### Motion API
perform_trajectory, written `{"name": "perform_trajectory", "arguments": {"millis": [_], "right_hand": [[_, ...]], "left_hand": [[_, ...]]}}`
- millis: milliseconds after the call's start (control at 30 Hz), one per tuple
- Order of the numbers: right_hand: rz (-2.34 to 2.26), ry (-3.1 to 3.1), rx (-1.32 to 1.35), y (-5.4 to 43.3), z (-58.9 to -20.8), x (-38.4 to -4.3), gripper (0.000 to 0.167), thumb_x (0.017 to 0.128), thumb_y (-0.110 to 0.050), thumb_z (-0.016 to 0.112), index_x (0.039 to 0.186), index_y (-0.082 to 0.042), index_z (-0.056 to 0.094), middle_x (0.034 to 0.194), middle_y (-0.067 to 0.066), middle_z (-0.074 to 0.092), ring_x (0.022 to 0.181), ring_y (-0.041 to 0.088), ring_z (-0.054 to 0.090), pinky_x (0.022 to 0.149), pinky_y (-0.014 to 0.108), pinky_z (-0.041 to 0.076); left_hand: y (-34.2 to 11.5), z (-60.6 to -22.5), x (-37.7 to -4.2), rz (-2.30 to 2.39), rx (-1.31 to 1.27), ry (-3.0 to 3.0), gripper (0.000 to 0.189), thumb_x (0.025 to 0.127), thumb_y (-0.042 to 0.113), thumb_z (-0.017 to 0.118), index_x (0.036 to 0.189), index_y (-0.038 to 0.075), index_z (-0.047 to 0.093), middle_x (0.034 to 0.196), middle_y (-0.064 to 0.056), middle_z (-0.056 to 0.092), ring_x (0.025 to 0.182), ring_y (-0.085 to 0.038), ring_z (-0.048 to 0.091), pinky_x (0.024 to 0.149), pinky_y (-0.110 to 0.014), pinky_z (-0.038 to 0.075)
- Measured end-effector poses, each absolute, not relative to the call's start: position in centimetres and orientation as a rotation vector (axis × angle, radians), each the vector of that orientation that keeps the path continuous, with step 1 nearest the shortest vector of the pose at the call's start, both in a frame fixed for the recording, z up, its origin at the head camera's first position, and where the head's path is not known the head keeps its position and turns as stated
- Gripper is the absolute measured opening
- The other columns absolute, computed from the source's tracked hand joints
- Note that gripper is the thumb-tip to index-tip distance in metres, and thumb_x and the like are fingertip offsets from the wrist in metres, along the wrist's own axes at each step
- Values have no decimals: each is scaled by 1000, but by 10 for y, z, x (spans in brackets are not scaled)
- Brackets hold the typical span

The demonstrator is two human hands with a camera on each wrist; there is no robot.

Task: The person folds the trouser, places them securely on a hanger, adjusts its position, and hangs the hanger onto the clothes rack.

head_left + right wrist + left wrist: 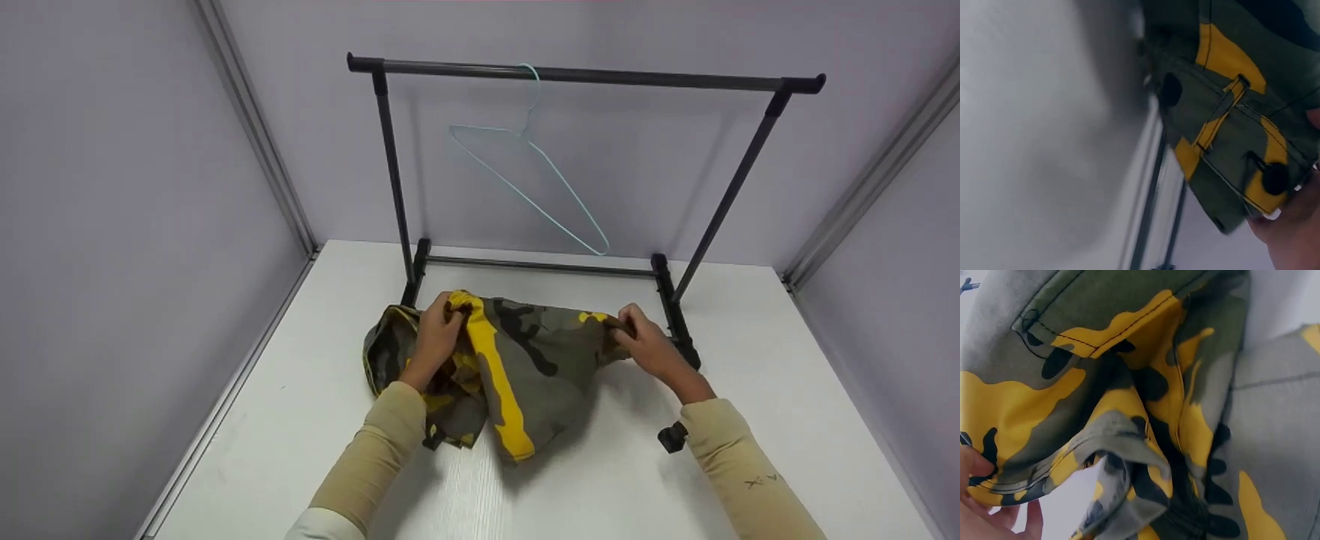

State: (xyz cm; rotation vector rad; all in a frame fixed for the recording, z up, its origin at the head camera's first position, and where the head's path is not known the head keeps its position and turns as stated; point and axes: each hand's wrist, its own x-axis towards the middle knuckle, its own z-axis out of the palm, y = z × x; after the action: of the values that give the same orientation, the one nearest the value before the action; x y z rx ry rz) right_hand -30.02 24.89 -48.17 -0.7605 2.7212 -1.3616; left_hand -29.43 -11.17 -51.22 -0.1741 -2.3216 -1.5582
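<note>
Camouflage trousers (540, 345) in grey-green, black and yellow are held up over the white table, partly bunched at the left. My left hand (436, 337) pinches their upper edge near a yellow stripe; in the left wrist view its thumb (979, 462) lies on a stitched edge. My right hand (649, 349) grips the opposite corner. The right wrist view shows a waistband there with a belt loop (1221, 115) and a dark button (1275, 178), with the right hand (1294, 225) at its end. Folds hide some of the left hand's fingers.
Behind the trousers stands a black garment rack (637, 77), its feet on the white table (270, 420). A light-blue wire hanger (517, 193) hangs from its bar. Grey panel walls (135, 187) close in the sides and back. A small black block (672, 437) is by the right sleeve.
</note>
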Motion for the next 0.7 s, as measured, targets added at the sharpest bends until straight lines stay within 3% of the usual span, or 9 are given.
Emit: {"name": "perform_trajectory", "arguments": {"millis": [233,333,433,533,600,700], "right_hand": [[-1336,2799,-796,242,-446,-291,19,95,-15,54,99,0,43,77,7,48,66,16,44,58,28,39],[-1438,2729,-724,235,-430,-287,21,94,-15,56,98,1,44,77,8,52,65,15,46,58,27,41],[-1590,2620,-624,231,-425,-290,24,93,-20,58,99,-1,45,77,7,53,66,14,47,58,25,42],[-1743,2491,-533,223,-426,-294,29,92,-26,60,101,-4,44,83,8,56,69,14,50,59,25,44],[-1821,2416,-495,215,-429,-294,31,91,-29,60,103,-5,43,88,10,58,72,15,54,60,26,47],[-1924,2288,-412,199,-432,-290,32,91,-29,61,104,-6,43,92,12,58,75,18,58,62,29,50]], "left_hand": [[-107,-506,-285,-1261,-93,-2393,36,92,4,53,126,12,49,124,-7,51,110,-23,47,91,-43,37],[-91,-490,-270,-994,-149,-2373,40,89,6,57,128,16,49,132,-6,45,116,-26,41,87,-47,32],[-66,-469,-251,-891,-352,-2392,32,90,10,57,122,16,54,127,-3,49,114,-24,43,84,-47,31],[-41,-456,-233,-920,-599,-2528,31,95,29,53,124,19,52,125,3,50,112,-18,46,86,-44,33],[-28,-454,-224,-948,-684,-2643,45,95,46,47,131,19,47,130,3,47,116,-17,44,88,-44,34],[-14,-457,-218,-987,-680,-2768,75,86,66,42,142,17,34,145,-1,33,129,-21,34,97,-49,33]]}}
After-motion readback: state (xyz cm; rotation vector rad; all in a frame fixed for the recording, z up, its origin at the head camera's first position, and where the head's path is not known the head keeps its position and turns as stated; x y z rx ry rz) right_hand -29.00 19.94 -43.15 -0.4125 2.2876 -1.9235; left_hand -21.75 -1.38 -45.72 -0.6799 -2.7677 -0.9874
